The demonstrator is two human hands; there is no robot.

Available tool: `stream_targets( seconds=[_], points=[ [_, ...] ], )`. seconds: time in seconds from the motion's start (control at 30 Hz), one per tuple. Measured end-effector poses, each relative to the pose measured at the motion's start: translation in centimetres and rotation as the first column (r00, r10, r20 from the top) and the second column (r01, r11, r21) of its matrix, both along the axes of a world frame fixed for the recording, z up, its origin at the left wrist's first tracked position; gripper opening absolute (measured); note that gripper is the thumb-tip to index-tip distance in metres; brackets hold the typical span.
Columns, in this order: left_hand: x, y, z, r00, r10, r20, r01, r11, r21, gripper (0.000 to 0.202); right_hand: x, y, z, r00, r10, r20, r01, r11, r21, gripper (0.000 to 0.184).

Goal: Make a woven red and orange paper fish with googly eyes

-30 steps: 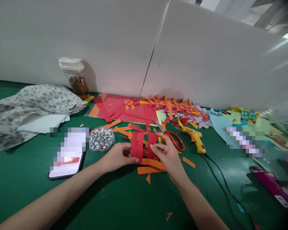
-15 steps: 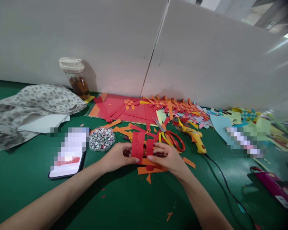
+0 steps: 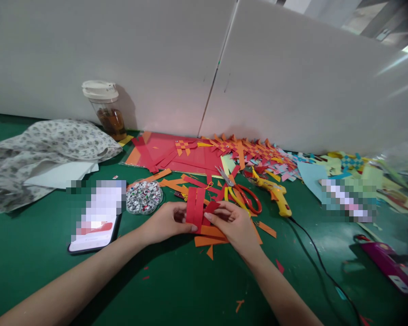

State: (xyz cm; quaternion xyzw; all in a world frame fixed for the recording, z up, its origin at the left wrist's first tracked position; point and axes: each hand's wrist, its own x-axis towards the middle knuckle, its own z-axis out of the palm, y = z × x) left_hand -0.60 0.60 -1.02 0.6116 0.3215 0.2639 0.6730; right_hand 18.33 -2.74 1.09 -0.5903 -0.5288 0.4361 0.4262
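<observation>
My left hand [image 3: 166, 222] pinches a pair of upright red paper strips [image 3: 194, 206] from the left, thumb and fingers closed on them. My right hand [image 3: 234, 224] pinches another red strip [image 3: 210, 209] right beside that pair, its fingers curled around the strip's end. Both hands rest on the green table [image 3: 177, 290] over loose orange strips [image 3: 211, 235].
Red-handled scissors [image 3: 245, 197] and a yellow glue gun [image 3: 275, 194] with a black cord lie just behind my right hand. A round box of googly eyes [image 3: 144, 197] and a phone [image 3: 97, 222] sit left. Red paper sheets, woven pieces, a lidded bottle [image 3: 106, 108] and cloth stand farther back.
My right hand has drawn the third red strip leftward against the two strips held by my left hand, and its fingers have curled tighter. My left hand has stayed put.
</observation>
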Motion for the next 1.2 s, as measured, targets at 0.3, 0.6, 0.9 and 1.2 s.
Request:
stream_targets(
  seconds=[0.3, 0.6, 0.9, 1.2],
  points=[
    [0.30, -0.33, 0.48, 0.996, -0.006, 0.089, 0.008, 1.000, -0.026, 0.039, -0.25, -0.21, 0.08, 1.000, 0.018, -0.019, -0.016, 0.997, 0.074, 0.022],
    [0.21, -0.22, 0.42, 0.993, 0.001, 0.116, 0.003, 1.000, -0.030, 0.046, -0.68, -0.33, 0.30, 0.997, 0.021, -0.073, -0.016, 0.998, 0.065, 0.018],
    [0.18, -0.06, 0.23, 0.995, -0.012, 0.102, 0.019, 0.998, -0.065, 0.049, -0.69, -0.32, -0.04, 0.995, 0.012, -0.103, -0.004, 0.997, 0.076, 0.019],
    [0.37, -0.11, 0.03, 0.995, 0.024, 0.101, -0.018, 0.998, -0.064, 0.051, -0.87, -0.12, -0.46, 0.995, -0.063, -0.076, 0.068, 0.995, 0.074, 0.028]
  ],
)
